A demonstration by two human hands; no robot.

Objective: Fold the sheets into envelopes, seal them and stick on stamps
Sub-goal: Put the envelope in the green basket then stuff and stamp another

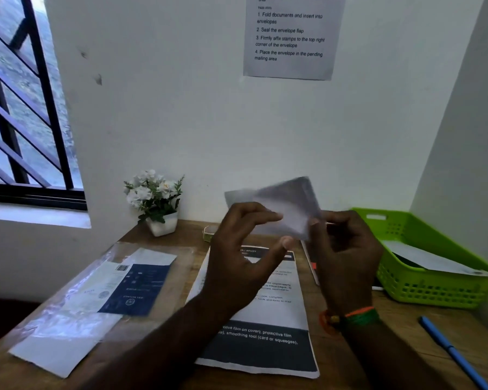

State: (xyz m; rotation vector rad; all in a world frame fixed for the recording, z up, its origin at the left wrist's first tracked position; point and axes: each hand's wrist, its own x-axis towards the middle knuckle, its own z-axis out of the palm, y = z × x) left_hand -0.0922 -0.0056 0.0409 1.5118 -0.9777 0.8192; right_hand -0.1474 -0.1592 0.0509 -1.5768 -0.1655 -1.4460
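Envelope: a small pale rectangular paper envelope (288, 209), blurred, is being held in the air above the wooden counter (392, 327), in front of the white wall.
Hands: the left hand (237, 249) is pinching its lower left edge; the right hand (347, 249) is pinching its right edge.
Risk: thin, limp paper could be creasing or slipping, judging by the light fingertip hold.
Materials: a flat printed white-and-dark paper sheet (265, 333) is lying beneath; a glossy clear plastic sleeve (76, 299) is lying left; a rigid lime-green perforated plastic basket (423, 288) is standing right.
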